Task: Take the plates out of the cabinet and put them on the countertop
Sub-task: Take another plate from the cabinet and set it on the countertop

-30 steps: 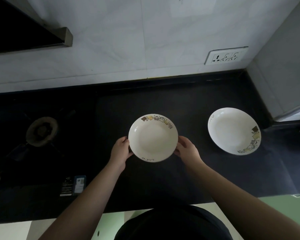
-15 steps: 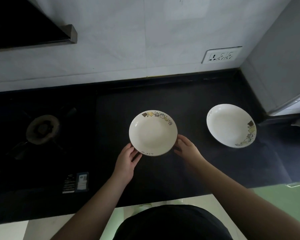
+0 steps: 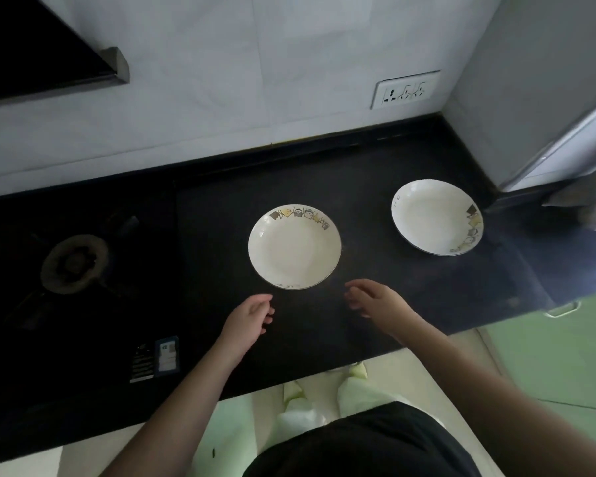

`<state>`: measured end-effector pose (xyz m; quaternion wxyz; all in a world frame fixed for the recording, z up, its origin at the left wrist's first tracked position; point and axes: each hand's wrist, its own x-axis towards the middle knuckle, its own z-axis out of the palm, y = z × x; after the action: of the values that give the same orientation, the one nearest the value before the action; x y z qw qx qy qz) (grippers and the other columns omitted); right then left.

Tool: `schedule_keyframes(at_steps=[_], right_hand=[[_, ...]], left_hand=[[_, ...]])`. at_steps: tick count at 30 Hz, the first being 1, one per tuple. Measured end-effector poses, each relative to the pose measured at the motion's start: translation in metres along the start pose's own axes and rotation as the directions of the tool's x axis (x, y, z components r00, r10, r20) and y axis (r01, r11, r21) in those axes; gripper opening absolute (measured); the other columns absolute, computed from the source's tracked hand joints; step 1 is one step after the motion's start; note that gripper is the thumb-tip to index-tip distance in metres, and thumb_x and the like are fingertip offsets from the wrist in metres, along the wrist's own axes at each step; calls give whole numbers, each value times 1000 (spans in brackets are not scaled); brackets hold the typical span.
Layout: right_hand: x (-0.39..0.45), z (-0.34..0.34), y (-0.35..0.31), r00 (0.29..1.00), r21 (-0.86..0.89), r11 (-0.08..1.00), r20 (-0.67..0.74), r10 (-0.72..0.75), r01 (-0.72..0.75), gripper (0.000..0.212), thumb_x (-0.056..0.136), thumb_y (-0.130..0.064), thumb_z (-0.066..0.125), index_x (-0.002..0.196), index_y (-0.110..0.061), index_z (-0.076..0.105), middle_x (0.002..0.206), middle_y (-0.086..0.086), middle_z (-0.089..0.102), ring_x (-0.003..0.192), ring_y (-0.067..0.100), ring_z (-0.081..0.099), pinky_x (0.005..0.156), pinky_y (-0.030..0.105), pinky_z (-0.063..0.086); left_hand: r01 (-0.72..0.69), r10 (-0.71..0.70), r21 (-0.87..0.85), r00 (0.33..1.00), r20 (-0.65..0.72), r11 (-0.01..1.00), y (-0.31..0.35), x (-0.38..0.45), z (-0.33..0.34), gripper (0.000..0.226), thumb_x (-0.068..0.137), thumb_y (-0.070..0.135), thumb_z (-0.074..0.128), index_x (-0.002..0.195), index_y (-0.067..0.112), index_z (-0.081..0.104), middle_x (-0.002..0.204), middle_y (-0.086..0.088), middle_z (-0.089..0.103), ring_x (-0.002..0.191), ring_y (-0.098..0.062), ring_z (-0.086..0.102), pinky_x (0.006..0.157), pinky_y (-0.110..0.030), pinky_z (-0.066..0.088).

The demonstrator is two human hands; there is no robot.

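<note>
Flanking plates [image 3: 295,247]: burner [image 3: 74,263], socket [image 3: 406,90].

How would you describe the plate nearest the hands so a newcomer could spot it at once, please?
On the black countertop, right of the gas burner, two white plates sit apart. It is the left plate, just beyond both hands. Its patterned band lies on the far rim; the right plate carries its band on the right.

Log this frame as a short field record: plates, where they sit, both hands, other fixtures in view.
plates on counter: two
near plate: flat on the black countertop, patterned rim on the far side, untouched
far plate: to its right, apart from it, near the corner
left hand: empty, fingers loosely curled, just short of the near plate
right hand: empty, relaxed, no grip on anything
fixtures: gas burner at left, wall socket above
</note>
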<state>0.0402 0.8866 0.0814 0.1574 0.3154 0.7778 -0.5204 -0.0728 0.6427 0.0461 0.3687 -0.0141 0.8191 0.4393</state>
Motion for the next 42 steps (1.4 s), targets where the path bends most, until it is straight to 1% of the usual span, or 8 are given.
schedule_keyframes(at_steps=[2,5,10,14,19,26,33,42], right_hand=[[-13,-2,2,999,-179,983,19,-36,39,33,100,-36,44,128,-25,56,116,-3,66,105,14,62,95,31,47],[-30,-2,7,993,-351,929,30,-115,118,37,99,-41,45,130,-24,56,121,-3,65,108,13,60,88,23,43],[-56,2,28,964,-431,863,83,-253,263,48,98,-47,43,139,-23,48,138,0,55,123,18,53,101,31,41],[-81,-8,53,916,-608,706,95,-389,363,55,99,-51,36,147,-26,36,150,-3,42,137,21,38,111,37,31],[-122,-20,79,862,-666,593,160,-480,454,61,98,-56,30,150,-25,28,154,-3,36,142,22,30,115,40,25],[-166,1,69,760,-673,448,272,-591,589,59,100,-50,31,151,-23,26,158,0,30,146,23,22,118,40,15],[-214,39,57,671,-683,308,359,-649,663,58,100,-48,31,151,-22,27,158,1,30,146,24,22,118,40,14],[-327,153,65,552,-650,110,529,-645,752,59,100,-50,26,152,-23,25,158,1,30,146,24,23,119,42,19]], left_hand=[[-114,106,224,993,46,968,-3,-10,-1,33,100,33,48,132,29,55,119,9,63,105,-7,59,87,-26,49],[-226,223,518,972,68,825,-3,-28,4,41,99,38,48,139,27,48,128,7,58,109,-6,56,87,-26,49],[-356,401,684,910,101,637,-11,-69,24,51,100,44,44,145,20,43,147,0,47,134,-16,42,107,-33,37],[-276,437,855,897,66,438,-14,-109,49,61,100,52,33,153,22,30,159,-2,32,147,-21,23,118,-42,20],[-162,399,918,917,4,363,-23,-179,98,70,94,62,4,156,31,11,166,2,11,152,-19,1,121,-44,1],[16,377,893,903,-206,450,-55,-272,107,74,91,65,-1,156,33,8,166,3,7,152,-18,-1,121,-43,0],[179,270,799,880,-391,574,-122,-354,99,76,89,67,-4,156,35,10,166,4,10,152,-18,2,121,-46,5],[300,203,655,791,-577,693,-230,-468,80,74,88,67,-4,155,38,9,166,8,11,152,-16,2,119,-53,5]])
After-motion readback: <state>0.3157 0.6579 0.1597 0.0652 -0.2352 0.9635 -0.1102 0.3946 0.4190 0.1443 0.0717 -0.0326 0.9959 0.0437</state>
